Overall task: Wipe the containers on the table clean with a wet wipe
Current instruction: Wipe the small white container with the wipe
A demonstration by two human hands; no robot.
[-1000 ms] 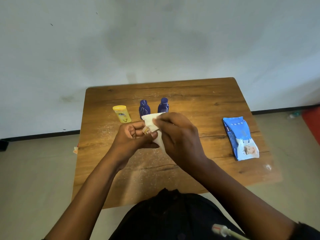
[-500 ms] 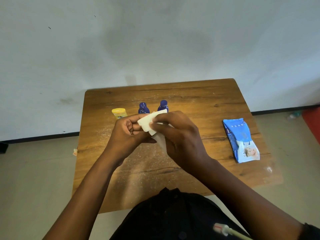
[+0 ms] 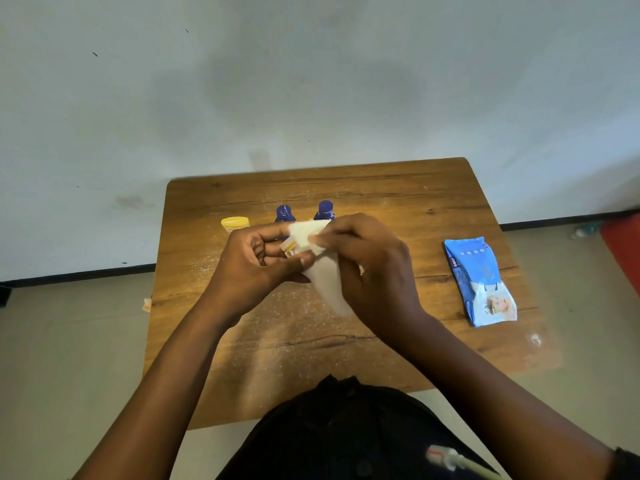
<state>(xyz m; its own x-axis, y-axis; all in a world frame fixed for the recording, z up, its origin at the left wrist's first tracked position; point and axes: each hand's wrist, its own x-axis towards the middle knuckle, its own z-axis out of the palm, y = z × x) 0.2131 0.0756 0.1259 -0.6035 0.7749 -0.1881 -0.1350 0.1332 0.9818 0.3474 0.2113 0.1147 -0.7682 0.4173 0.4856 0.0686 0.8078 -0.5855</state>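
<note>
Above the middle of the wooden table (image 3: 398, 202), my left hand (image 3: 256, 268) holds a small container (image 3: 288, 246), of which only a pale and yellow bit shows between the fingers. My right hand (image 3: 374, 268) pinches a white wet wipe (image 3: 322, 268) against that container; the wipe hangs down between both hands. Behind my hands stand a yellow container (image 3: 235, 223) and two dark blue bottles (image 3: 284, 213) (image 3: 325, 209), partly hidden by my fingers.
A blue wet-wipe pack (image 3: 479, 280) lies flat near the table's right edge. White powder or dust speckles the tabletop in front of me. A white wall rises behind the table, and a red object (image 3: 623, 251) sits on the floor at far right.
Both hands have risen slightly towards the bottles and kept working the wipe over the held container; the wipe now hangs lower between the hands. The view tilted a little.
</note>
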